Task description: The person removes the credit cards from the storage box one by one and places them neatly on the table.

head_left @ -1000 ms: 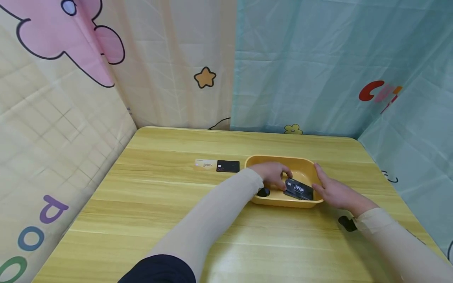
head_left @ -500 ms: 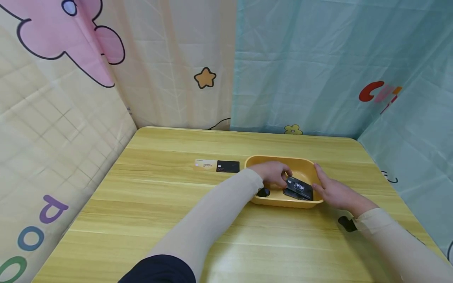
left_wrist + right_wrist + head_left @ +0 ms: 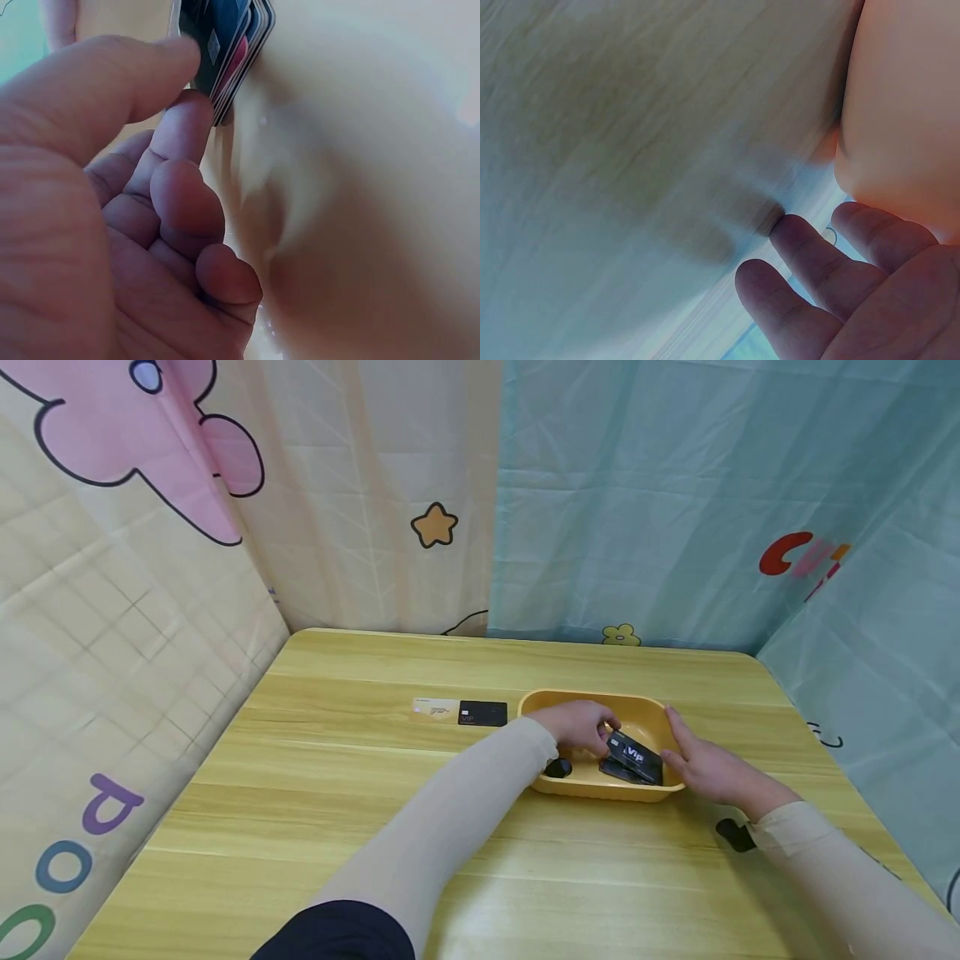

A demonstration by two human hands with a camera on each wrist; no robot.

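A yellow plastic tray (image 3: pixel 600 792) holds a small pile of dark cards. My left hand (image 3: pixel 573 725) reaches into it and pinches a black VIP card (image 3: pixel 635 756) at its left end, tilted up over another dark card (image 3: pixel 621 772). In the left wrist view, thumb and index finger meet at the corner of several fanned cards (image 3: pixel 232 64); the other fingers are curled. At the tray's right end rests my right hand (image 3: pixel 708 764), its thumb at the rim. The right wrist view shows extended fingers (image 3: pixel 810 262) beside the tray's outer wall (image 3: pixel 900 105).
Left of the tray, a pale card (image 3: pixel 435 709) and a black card (image 3: pixel 483 713) lie side by side on the wooden table (image 3: pixel 300 827). Printed curtains (image 3: pixel 375 485) hang behind it. A dark object (image 3: pixel 558 767) shows beneath my left wrist, and another (image 3: pixel 735 834) beneath the right.
The left end of the black VIP card has risen slightly, so it now lies at more of an angle over the card below. The right hand has stayed at the tray's end.
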